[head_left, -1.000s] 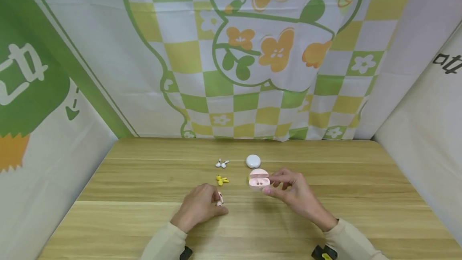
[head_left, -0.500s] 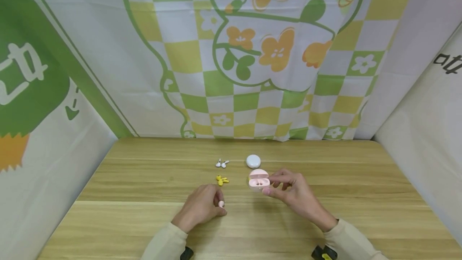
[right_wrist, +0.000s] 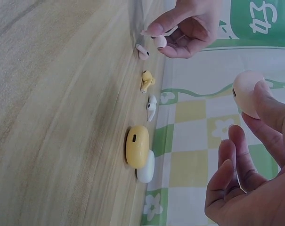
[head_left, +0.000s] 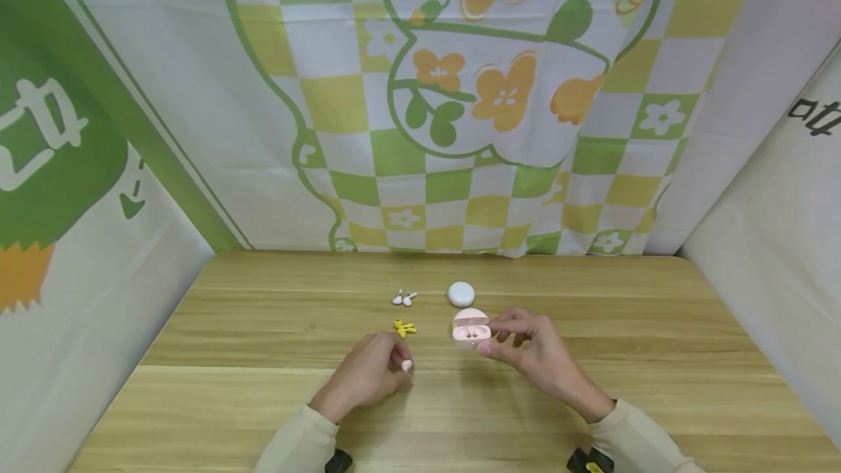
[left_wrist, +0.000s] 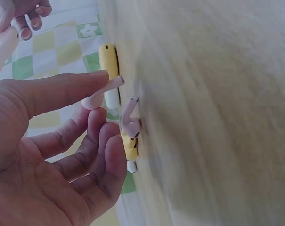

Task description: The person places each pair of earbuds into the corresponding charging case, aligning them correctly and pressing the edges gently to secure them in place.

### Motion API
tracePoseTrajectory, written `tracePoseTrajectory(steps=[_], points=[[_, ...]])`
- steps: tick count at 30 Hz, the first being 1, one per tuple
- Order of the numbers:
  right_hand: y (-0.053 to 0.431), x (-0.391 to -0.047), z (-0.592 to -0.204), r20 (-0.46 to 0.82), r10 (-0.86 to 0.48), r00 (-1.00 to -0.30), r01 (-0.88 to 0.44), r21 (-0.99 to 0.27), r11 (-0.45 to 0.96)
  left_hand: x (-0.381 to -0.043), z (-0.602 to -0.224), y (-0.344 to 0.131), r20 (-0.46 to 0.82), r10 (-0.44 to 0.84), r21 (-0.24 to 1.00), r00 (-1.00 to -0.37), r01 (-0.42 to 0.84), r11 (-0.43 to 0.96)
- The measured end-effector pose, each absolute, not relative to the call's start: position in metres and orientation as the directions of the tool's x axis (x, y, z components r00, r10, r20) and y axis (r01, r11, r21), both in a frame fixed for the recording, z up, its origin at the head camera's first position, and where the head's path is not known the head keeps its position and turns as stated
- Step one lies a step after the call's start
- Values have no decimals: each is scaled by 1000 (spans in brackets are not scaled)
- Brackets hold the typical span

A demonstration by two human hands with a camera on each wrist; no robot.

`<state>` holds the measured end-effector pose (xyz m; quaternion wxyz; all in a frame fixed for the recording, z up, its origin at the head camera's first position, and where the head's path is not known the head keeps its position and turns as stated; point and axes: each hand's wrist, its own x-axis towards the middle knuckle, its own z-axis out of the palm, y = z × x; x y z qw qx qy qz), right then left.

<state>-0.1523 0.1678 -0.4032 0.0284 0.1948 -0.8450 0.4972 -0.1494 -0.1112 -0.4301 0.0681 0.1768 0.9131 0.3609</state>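
Note:
My left hand (head_left: 368,372) pinches a pink earbud (head_left: 406,366) by its stem between thumb and fingertips, just above the table. A second pink earbud (left_wrist: 131,123) lies on the wood close by; in the head view the left hand hides it. To the right, my right hand (head_left: 540,350) grips a small pink charging case (head_left: 471,334) at its side, thumb in front. Its lid is up, and the two slots inside face me. In the right wrist view, the raised case (right_wrist: 248,92) is apart from the table.
Yellow earbuds (head_left: 404,328) lie beyond my left hand, with white earbuds (head_left: 404,298) farther back. A white case (head_left: 461,294) stands behind the pink one. Beside it is a yellow case (right_wrist: 138,147), hidden in the head view. A patterned cloth (head_left: 453,188) hangs at the table's back edge.
My left hand has picked a pink earbud up from the table, turned it in its fingers and shifted slightly. The right hand and pink case have stayed nearly still.

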Motion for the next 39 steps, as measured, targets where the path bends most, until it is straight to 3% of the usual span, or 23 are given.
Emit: tracePoseTrajectory(steps=[13, 27, 39], points=[[167, -153, -405, 243, -310, -919, -362, -830, 423, -150, -419, -109, 47, 392, 777, -919, 280, 563], [167, -153, -405, 237, -312, -920, -358, -833, 422, -153, -406, -105, 102, 396, 784, -912, 319, 533], [167, -152, -405, 241, -310, -920, -361, -829, 428, -153, -396, -103, 182, 335, 839, -925, 323, 437]])
